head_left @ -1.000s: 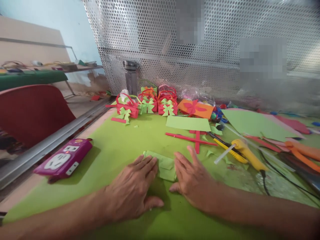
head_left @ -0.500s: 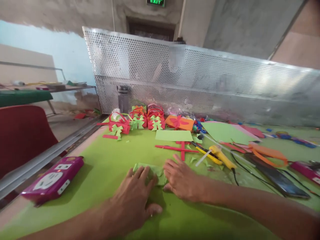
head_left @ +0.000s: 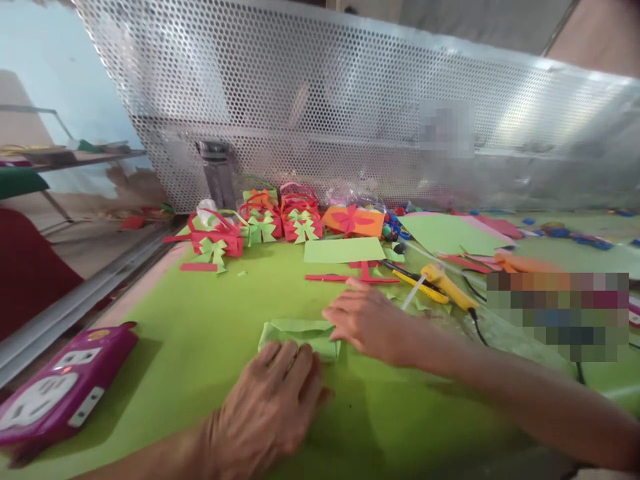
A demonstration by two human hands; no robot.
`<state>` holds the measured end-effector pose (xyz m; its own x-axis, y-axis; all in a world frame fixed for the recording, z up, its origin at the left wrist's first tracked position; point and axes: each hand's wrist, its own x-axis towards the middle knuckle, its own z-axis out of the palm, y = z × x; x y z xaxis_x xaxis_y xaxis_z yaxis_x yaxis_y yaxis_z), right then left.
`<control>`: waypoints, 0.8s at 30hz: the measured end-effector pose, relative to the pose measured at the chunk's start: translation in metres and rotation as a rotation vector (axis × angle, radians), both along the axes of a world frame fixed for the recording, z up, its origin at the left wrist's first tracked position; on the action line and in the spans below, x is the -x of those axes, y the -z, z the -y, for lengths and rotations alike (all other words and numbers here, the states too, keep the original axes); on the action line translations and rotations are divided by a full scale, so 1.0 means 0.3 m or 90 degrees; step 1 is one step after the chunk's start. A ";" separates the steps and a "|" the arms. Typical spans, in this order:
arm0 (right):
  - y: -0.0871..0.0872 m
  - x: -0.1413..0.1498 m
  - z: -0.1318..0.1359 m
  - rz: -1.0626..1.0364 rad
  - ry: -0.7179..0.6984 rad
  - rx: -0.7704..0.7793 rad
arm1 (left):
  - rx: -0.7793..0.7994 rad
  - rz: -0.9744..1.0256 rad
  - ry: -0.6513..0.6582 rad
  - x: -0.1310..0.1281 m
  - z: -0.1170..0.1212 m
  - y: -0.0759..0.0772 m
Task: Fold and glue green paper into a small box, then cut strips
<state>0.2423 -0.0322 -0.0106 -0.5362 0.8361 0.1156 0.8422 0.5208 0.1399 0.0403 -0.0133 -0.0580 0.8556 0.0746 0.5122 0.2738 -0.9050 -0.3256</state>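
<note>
One folded green paper [head_left: 295,327] lay on desk [head_left: 195,347]: your left hand [head_left: 273,400], open with fingers bent, touched near edge; your right hand [head_left: 373,323], loosely open, touched right end.

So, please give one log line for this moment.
left hand: on folded green paper; right hand: at its right end; yellow glue gun: unheld

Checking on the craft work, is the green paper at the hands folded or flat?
Folded: the green paper shows overlapping layers, the left hand at its near edge.
</note>
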 end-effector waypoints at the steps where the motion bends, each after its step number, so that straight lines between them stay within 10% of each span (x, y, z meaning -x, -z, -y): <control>1: 0.015 0.006 0.003 -0.006 -0.018 0.002 | 0.015 0.005 0.013 0.003 0.000 -0.001; 12: 0.113 0.003 -0.085 -0.291 0.133 0.030 | 0.178 0.124 0.069 0.017 -0.053 -0.008; 16: 0.110 -0.005 -0.084 -0.379 0.161 -0.010 | 0.314 0.294 -0.095 0.028 -0.126 -0.066; 24: 0.115 0.003 -0.054 -0.508 0.125 -0.064 | 1.206 0.517 -0.206 0.006 -0.185 -0.049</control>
<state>0.2414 -0.0159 -0.0451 -0.1066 0.8713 0.4790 0.7827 0.3706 -0.5001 0.0386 0.0420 -0.0433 0.3792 0.9058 -0.1892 0.0249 0.1944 0.9806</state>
